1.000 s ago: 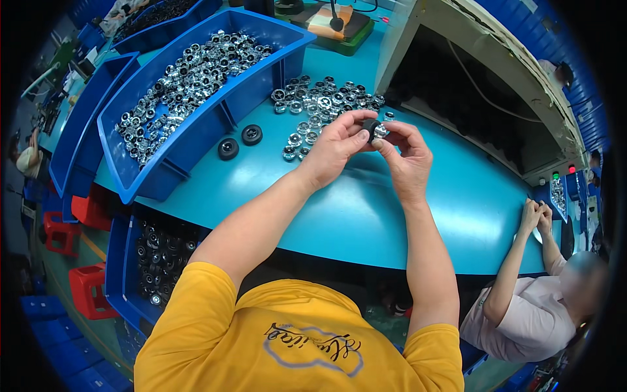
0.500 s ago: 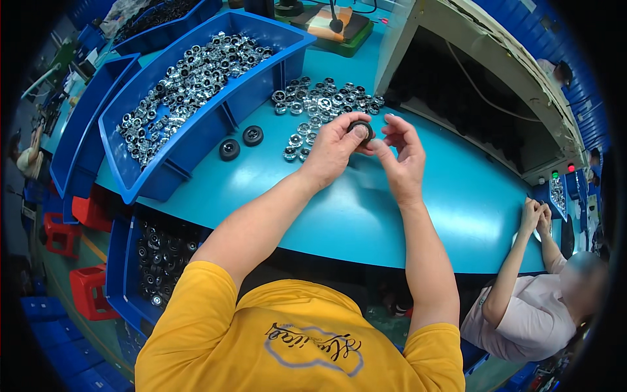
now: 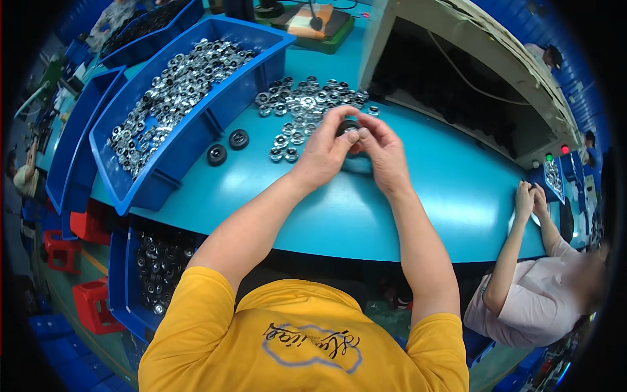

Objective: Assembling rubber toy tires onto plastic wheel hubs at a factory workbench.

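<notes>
Turquoise worktop [image 3: 313,219] in a busy workshop; on it a large blue bin [image 3: 163,173] full of chrome wheel hubs [image 3: 189,78], beige housing [image 3: 375,46] well to the bin's right. Small black-tyred wheel [image 3: 347,127] up in both hands, to the right of the bin. Loose chrome hubs [image 3: 308,102] just off the bin's right end; two black wheels [image 3: 239,139] near its front wall.

Grip: left hand [image 3: 320,153] pinching the wheel from the bin side, thumb in front, fingers curled behind; right hand [image 3: 386,157] pinching from the far side, thumb tips nearly meeting. Fingertip contact behind: hidden, cannot tell.

Step in hand, as judged: working the wheel with both thumbs. Best done with thumbs level, even pressure, fingers backing the far face, no tilting, small turns between pushes.

Pose: left forearm [image 3: 251,225] slanting away from the body, right forearm [image 3: 421,242] steeper, both converging right of the bin; wrists bent slightly inward, seemingly raised off the worktop.
</notes>
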Demonstrator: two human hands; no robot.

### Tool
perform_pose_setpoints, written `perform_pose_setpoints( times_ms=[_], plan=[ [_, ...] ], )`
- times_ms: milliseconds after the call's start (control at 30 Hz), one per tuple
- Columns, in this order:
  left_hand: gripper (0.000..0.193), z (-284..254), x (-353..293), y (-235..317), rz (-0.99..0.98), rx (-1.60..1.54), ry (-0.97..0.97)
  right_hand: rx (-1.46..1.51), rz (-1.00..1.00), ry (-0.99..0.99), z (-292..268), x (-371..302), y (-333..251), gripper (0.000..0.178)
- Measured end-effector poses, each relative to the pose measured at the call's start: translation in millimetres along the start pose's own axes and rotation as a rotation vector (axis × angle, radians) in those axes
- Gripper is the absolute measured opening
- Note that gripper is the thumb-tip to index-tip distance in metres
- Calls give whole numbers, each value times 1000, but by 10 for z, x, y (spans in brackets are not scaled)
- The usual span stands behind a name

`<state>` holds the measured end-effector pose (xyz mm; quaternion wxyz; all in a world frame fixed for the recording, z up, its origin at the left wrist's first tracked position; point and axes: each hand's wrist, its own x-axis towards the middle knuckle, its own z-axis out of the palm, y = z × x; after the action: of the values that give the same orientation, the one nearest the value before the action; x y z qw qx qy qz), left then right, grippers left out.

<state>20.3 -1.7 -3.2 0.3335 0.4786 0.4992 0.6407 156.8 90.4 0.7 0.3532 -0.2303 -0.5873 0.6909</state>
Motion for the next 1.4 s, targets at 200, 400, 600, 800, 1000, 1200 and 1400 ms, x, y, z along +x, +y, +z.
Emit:
perform_pose_setpoints(
  times_ms=[200, 400, 600, 800, 1000, 1200, 1400],
  plan=[
    [51, -44, 66, 45, -134, -162, -98, -35, 97, -30, -42, 10, -26, 41],
    [56, -28, 50, 47, -278, -555, -94, -333, -189, 2, -50, 13, 14, 33],
    [43, -38, 64, -30, -280, -457, -61, -474, -335, 112, 107, -103, 5, 20],
    [37, 146, -16, -104, -153, -354, 75, -434, -254, 194, 152, -125, 12, 16],
    [39, 81, 5, -157, -76, 8, -5, -113, -55, 149, 87, -51, 71, 19],
    [43, 67, 57, -26, -192, -212, -55, 101, 45, 39, 10, -46, 66, 27],
    [57, 59, -6, -3, -143, -178, -142, 20, 6, 78, -29, -20, 144, 25]
  ],
)
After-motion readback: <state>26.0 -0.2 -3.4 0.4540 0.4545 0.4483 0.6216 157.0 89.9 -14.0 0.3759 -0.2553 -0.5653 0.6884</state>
